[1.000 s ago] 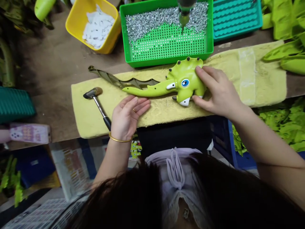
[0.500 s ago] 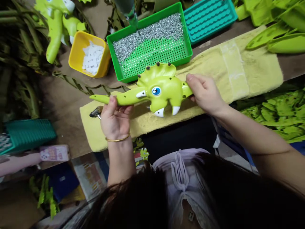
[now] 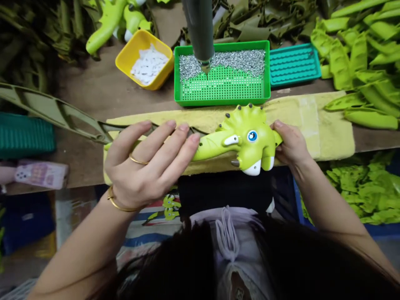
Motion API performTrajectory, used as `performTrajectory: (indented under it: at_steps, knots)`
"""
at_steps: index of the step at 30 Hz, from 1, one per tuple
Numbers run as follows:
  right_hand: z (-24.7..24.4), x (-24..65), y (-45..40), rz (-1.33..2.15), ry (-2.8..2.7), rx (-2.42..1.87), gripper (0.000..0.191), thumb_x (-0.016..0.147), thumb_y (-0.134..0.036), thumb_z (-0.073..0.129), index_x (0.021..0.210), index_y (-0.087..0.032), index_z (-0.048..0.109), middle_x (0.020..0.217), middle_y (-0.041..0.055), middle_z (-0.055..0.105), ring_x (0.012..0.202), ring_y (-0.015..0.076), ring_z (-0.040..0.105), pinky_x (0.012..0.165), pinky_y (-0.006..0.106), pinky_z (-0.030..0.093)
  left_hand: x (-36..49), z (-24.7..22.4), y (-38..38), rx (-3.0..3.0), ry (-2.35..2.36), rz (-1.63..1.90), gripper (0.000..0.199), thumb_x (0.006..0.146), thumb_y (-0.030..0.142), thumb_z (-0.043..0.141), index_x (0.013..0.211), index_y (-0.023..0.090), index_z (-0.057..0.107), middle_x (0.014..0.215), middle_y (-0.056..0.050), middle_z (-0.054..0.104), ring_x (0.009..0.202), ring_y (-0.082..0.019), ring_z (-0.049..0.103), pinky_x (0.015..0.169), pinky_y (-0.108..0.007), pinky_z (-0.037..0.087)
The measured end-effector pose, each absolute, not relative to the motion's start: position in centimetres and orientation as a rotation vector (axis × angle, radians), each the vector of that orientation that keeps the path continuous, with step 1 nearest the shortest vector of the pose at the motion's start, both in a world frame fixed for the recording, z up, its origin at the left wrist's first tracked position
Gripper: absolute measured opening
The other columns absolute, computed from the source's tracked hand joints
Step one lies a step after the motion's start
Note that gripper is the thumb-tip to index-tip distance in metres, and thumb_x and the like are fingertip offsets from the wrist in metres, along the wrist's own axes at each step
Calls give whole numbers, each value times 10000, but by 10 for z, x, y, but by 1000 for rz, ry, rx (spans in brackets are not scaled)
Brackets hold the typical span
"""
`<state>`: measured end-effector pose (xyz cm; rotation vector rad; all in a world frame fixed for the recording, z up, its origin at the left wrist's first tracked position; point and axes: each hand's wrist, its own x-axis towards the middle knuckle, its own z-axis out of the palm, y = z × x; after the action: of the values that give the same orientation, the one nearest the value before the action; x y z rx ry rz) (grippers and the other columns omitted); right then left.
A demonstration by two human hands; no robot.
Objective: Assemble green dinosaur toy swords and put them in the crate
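Green triceratops toy (image 3: 251,143) now lower, over yellow towel (image 3: 325,125), not lifted as before.
Left hand (image 3: 150,162) lay across its long horn, fingers together; right hand (image 3: 290,143) clamped its rear.

Left hand (image 3: 146,162) flat, fingers spread over the long tapered part of a lime-green plastic triceratops toy (image 3: 250,141). Right hand (image 3: 290,143) grips its far end. Toy lies on a yellow terry towel (image 3: 328,125) on the counter (image 3: 87,100). Just beyond: green plastic tray of silver screws (image 3: 221,102), grey electric screwdriver (image 3: 198,29) above it, bit at the screws.
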<state>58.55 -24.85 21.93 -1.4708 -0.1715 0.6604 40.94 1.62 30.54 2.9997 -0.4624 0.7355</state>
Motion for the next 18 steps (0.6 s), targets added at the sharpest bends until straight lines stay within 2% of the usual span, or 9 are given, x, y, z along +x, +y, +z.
performTrajectory:
  at_steps: [2,4,6,8,9,11,12,15,18]
  knots:
    - [217,588,-250,706,-186,-1501,448,740,-632,656,611,-216,554,389,-81,356,308,50,259,320,229,165,412,312,14,2976,-290,525,330,867,222,629,1183,314,647,1140,-1,718,1034,-250,696,911,-486,553]
    - [217,590,-253,699,-231,-1584,464,772,-662,601,631,-221,571,399,-71,389,315,63,297,330,233,214,410,316,12,2940,-246,447,317,883,230,609,1191,295,645,1142,-12,718,1045,-253,695,898,-465,568]
    - [224,592,-256,556,-357,-1767,469,828,-659,530,677,-224,615,472,-39,503,379,91,423,383,250,340,408,315,10,2914,-273,473,328,881,199,608,1198,278,639,1154,-28,718,1063,-257,690,917,-462,560]
    - [238,590,-257,239,-630,-1948,445,886,-616,467,816,-232,681,704,18,671,603,143,611,562,305,502,409,310,8,2905,-307,492,330,883,177,594,1201,255,636,1153,-49,720,1068,-253,687,938,-457,547]
    - [247,588,-256,72,-830,-1981,415,888,-596,484,923,-241,696,872,43,716,762,174,662,680,346,543,411,308,7,2905,-311,475,321,891,179,578,1200,242,637,1146,-57,723,1058,-246,690,944,-448,542]
    - [263,586,-252,-113,-1259,-1941,402,849,-542,592,1129,-262,664,1129,63,705,1010,228,661,861,417,544,419,303,7,2923,-300,392,294,916,224,543,1194,220,640,1110,-70,732,1003,-233,704,926,-427,542]
    - [269,587,-250,-124,-1428,-1897,430,820,-493,655,1184,-265,643,1163,65,701,1052,238,655,894,423,541,423,301,8,2940,-281,335,287,930,270,528,1185,212,644,1074,-75,740,961,-234,712,899,-420,547]
    - [278,596,-246,-89,-1526,-1877,347,811,-341,706,1141,-242,670,1046,54,745,973,208,693,860,356,559,430,297,19,2964,-181,220,342,945,409,496,1166,197,648,986,-91,747,885,-255,715,812,-401,552]
    - [284,605,-242,-84,-1484,-1995,224,863,-327,639,1053,-223,697,949,49,758,874,194,708,790,337,560,429,295,32,2881,-158,244,356,958,431,460,1158,200,643,1016,-86,746,888,-232,717,757,-331,548]
